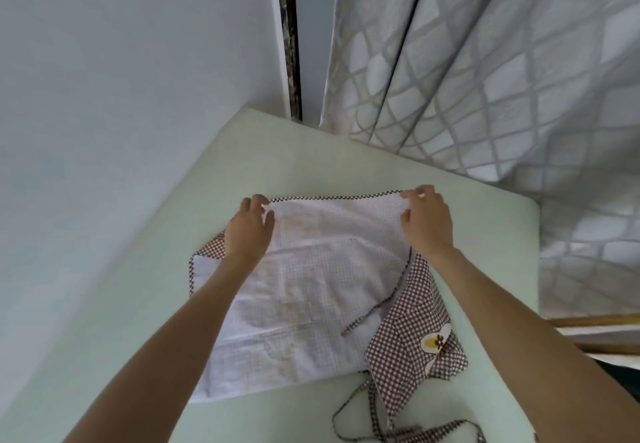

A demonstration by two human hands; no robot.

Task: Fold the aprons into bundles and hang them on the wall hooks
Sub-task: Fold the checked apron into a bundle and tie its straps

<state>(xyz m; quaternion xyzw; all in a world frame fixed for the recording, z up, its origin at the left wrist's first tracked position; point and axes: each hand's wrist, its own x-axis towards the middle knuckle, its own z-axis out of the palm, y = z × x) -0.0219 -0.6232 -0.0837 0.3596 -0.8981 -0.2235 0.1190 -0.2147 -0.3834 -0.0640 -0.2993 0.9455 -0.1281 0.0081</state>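
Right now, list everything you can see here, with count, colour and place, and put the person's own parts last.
Brown-and-white checked fabric apron: one, pale underside up, spread on the table, ties trailing at the near edge.
Yellow flower patch: one, on the apron's right flap.
Pale green padded table: one, under the apron.
Grey diamond-patterned curtain: one, behind the table, right.
White wall: left.
Left hand: fingers pinching the apron's far left corner.
Right hand: fingers pinching the far right corner.
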